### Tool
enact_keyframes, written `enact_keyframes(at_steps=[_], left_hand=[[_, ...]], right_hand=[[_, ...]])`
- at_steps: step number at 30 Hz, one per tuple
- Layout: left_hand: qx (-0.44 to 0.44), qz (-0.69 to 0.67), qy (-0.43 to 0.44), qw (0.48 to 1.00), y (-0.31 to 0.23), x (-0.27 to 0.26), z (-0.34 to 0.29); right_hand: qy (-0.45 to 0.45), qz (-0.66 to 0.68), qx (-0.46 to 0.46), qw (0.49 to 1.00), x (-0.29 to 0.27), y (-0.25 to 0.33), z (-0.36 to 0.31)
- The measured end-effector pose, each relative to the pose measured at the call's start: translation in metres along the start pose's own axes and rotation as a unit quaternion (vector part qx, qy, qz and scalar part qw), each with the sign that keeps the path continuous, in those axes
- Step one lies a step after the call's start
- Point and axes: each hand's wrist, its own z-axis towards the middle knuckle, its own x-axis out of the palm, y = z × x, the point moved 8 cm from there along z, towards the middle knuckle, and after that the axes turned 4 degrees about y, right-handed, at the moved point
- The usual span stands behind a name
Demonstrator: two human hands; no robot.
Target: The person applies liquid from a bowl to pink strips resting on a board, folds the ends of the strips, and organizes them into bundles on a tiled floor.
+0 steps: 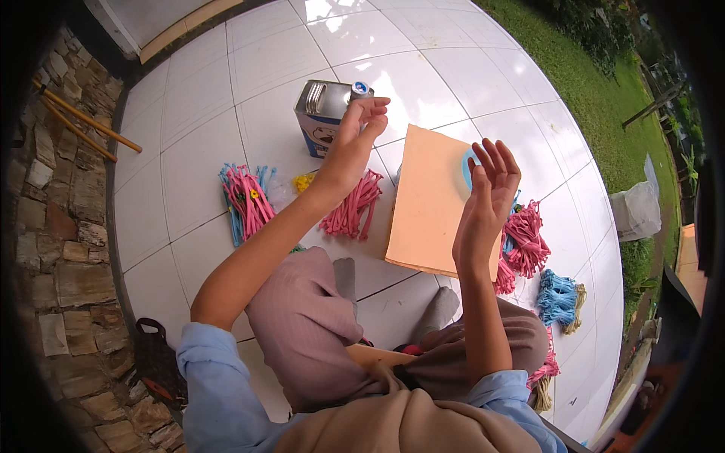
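My left hand (pixel 353 143) is raised beside a rectangular metal tin (pixel 316 113), with its fingers stretched out and nothing in them. In this view the fingertips overlap the tin's spout, which has a blue and white round cap (pixel 360 87); I cannot tell if they touch. Over the right side of a peach-coloured flat board (pixel 423 204), my right hand (pixel 489 192) is held up open, its fingers loosely bent and apart. A light blue round thing (pixel 467 171) on the board is partly hidden behind that hand.
Bundles of pink strips (pixel 355 208) and a pink and blue bundle (pixel 248 198) lie on the white tiles. More pink strips (pixel 527 240) and blue strips (pixel 557 293) are at right. A stone wall (pixel 75 302) bounds the left; grass (pixel 529 30) lies beyond the tiles' right edge.
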Motion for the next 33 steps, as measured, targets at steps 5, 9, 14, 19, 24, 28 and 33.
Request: enact_keyframes(at_steps=[5,9,14,19,24,28,33], left_hand=[[-0.016,0.238,0.106,0.965,0.076,0.133,0.026],[-0.079,0.278,0.086,0.953,0.143,0.174,0.050],[-0.092,0.212,0.091,0.969,0.163,0.205,0.049],[0.078,0.425,-0.063,0.900,0.102,0.209,0.019],[0.117,0.177,0.225,0.951,0.066,0.305,-0.049],[-0.012,0.009,0.286,0.958,0.149,0.403,-0.105],[-0.114,0.101,0.003,0.988,0.283,0.387,-0.106]], right_hand=[[-0.160,-0.111,0.144,0.970,-0.159,-0.043,0.037],[-0.072,-0.170,0.284,0.941,-0.192,-0.109,0.028],[-0.027,-0.125,0.279,0.952,-0.175,-0.127,0.031],[0.045,-0.172,0.198,0.964,-0.190,-0.111,0.033],[-0.007,-0.150,0.177,0.973,-0.289,-0.095,-0.004],[-0.107,-0.149,0.248,0.951,-0.392,-0.173,-0.079],[-0.068,-0.250,0.249,0.933,-0.384,-0.218,-0.124]])
